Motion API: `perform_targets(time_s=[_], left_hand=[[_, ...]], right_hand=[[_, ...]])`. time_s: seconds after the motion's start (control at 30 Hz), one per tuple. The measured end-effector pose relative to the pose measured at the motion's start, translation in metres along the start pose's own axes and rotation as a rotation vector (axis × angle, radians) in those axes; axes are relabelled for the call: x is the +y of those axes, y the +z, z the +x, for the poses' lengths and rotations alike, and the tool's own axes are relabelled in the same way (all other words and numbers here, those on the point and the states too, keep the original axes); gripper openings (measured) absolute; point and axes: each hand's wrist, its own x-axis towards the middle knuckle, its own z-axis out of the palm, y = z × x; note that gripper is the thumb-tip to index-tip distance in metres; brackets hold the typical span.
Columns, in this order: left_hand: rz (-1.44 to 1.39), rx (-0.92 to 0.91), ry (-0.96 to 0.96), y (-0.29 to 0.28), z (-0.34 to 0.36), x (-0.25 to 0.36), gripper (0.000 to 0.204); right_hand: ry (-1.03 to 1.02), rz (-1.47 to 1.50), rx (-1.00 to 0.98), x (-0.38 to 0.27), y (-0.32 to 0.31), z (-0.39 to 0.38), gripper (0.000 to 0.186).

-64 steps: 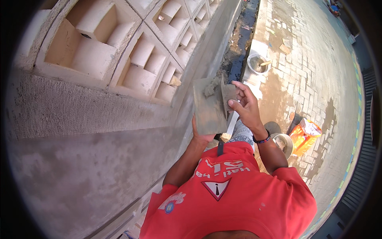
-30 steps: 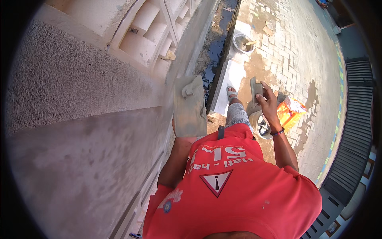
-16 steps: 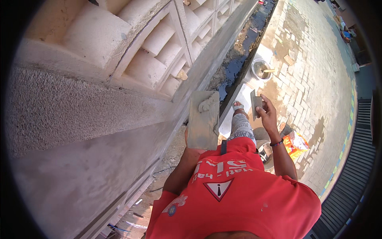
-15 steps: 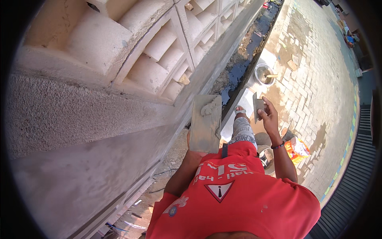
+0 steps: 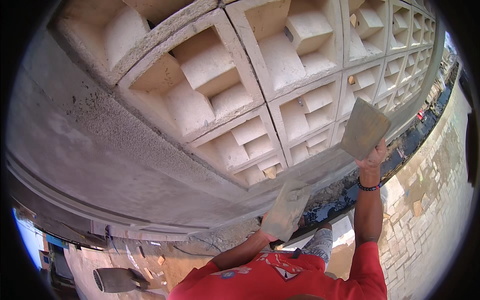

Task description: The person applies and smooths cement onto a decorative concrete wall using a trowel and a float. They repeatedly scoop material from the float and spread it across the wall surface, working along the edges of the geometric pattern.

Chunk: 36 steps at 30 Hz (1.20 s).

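My right hand (image 5: 372,154) is closed around a rectangular plastering float (image 5: 365,129), raised at the lower row of ventilation blocks (image 5: 310,112). The float's flat face shows, and its handle is hidden behind it; I cannot tell whether it touches the wall. Lower down, my left hand (image 5: 264,238) grips a flat grey mortar board (image 5: 287,211) from beneath. A patch of grey mortar (image 5: 298,192) lies on the board's far end. The board is close to the smooth plastered band (image 5: 260,200) under the blocks.
A drain channel with dark water (image 5: 332,205) runs along the wall's foot. Right of it lies block paving (image 5: 417,220) with a broken piece of brick (image 5: 417,208). At lower left are a dark cylindrical object (image 5: 115,280) and scattered debris (image 5: 150,260).
The view has swung toward the wall, showing more blocks. My right hand has lifted the float from over the paving up to the wall. My left hand still holds the board, now tilted.
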Motion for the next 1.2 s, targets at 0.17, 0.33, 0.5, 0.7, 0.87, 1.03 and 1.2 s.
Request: perform_targets(time_s=[0.17, 0.33, 0.5, 0.7, 0.87, 1.03, 1.2], left_hand=[[0.155, 0.112, 0.104, -0.023, 0.042, 0.004, 0.053], [0.174, 0.122, 0.326, -0.008, 0.042, -0.033, 0.051], [1.082, 0.395, 0.496, 0.056, 0.048, -0.054, 0.052], [0.115, 0.199, 0.597, 0.088, 0.027, -0.077, 0.050], [0.116, -0.042, 0.626, 0.125, 0.022, -0.084, 0.049], [0.090, 0.011, 0.760, 0.143, 0.012, -0.086, 0.046], [0.145, 0.034, 0.870, 0.160, 0.005, -0.074, 0.040]], right_hand=[[0.113, 0.293, -0.194, -0.012, -0.037, 0.140, 0.046], [0.278, 0.172, -0.406, 0.020, -0.043, 0.192, 0.057], [0.331, 0.075, -0.461, 0.006, -0.006, 0.188, 0.063], [0.366, -0.033, -0.569, -0.001, -0.004, 0.187, 0.063], [0.319, -0.052, -0.546, -0.003, -0.017, 0.185, 0.065], [0.397, -0.086, -0.449, -0.004, -0.017, 0.186, 0.064], [0.571, -0.154, -0.361, -0.010, 0.014, 0.161, 0.063]])
